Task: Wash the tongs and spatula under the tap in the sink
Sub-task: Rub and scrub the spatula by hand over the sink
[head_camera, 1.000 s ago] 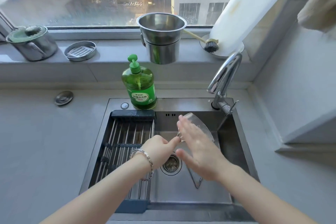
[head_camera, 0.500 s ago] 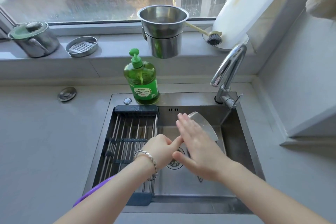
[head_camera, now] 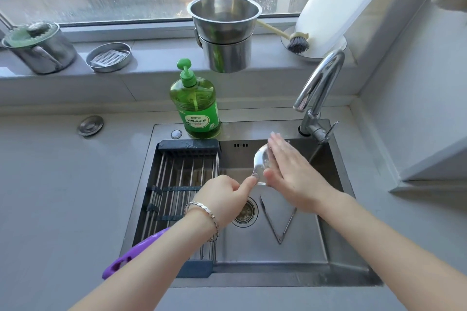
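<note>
Gripping the spatula (head_camera: 260, 163) by its handle with the left hand (head_camera: 222, 197), curling the fingers round it and stretching one finger up toward the base of the blade. Pressing the flat right hand (head_camera: 290, 174) against the blade's right face, fingers straight and together, grasping nothing. Holding the blade upright over the back half of the sink (head_camera: 353, 278), below and left of the tap (head_camera: 319, 83) spout; not making out any running water. Leaving the tongs (head_camera: 278, 222) lying in an open V on the sink floor, just right of the drain (head_camera: 246, 212), hinge toward the near edge, touched by neither hand.

Judging the spatula to be thin polished steel: stiff, light, slippery once wet or soapy, with edges better rubbed along than across. Taking it by the handle with a full wrap looks safest. Expecting the tongs to be springy and equally slick, best lifted near the hinge where both arms meet.

Noting also a drying rack (head_camera: 182, 184) spanning the sink's left half and a green dish soap bottle (head_camera: 195, 106) standing at its back edge.
</note>
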The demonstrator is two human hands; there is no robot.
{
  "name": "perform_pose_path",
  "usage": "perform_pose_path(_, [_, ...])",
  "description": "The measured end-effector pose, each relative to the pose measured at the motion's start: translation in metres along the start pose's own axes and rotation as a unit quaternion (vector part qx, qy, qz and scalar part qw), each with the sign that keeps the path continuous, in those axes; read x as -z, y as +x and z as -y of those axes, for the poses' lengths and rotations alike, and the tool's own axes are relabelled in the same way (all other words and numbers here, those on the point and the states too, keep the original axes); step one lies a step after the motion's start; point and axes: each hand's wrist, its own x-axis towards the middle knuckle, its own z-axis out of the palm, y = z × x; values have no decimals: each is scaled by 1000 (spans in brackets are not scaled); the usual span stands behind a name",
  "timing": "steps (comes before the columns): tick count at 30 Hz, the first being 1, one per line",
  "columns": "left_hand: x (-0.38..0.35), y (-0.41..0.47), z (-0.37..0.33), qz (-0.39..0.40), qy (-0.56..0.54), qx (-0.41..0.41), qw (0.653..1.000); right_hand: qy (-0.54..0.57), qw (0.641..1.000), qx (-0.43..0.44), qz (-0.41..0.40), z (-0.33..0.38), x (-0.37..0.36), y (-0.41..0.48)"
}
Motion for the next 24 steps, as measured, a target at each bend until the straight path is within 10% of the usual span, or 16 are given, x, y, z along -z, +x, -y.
perform_pose_path(4, [-1,3,3,-3,-34,21,999,-92,987,133,10,16,-20,-10])
perform_pose_path(7, [0,4,3,-7,-49,26,998,-35,999,22,-6,1,-13,-8])
perform_pose_path(24, [-4,2,-1,-20,-90,46,995,-49,998,11,-22,8,-14,-22])
